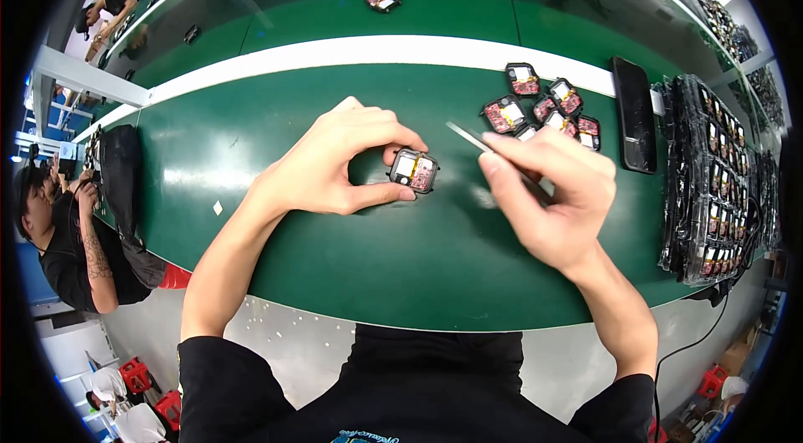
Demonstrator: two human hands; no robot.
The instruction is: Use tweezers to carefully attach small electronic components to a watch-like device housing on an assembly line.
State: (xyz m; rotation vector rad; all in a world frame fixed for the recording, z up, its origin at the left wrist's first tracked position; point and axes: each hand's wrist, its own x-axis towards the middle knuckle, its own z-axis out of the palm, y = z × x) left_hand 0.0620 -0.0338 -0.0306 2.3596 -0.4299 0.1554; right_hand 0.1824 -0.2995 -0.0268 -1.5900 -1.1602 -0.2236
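Observation:
Between thumb and fingers, my left hand grips a small black-cased electronic module by its left edge, just over the green table. A white block, yellow tape and a red circuit board show inside the open casing. My right hand pinches a pair of thin metal tweezers, whose tip points up and left, apart from the module. Beyond my right hand lies a loose pile of similar modules, partly hidden by the hand.
A black smartphone lies right of the pile. Stacked clear trays full of modules stand at the right edge. Past the white rail, a single module sits on the green conveyor belt. A person sits at the left.

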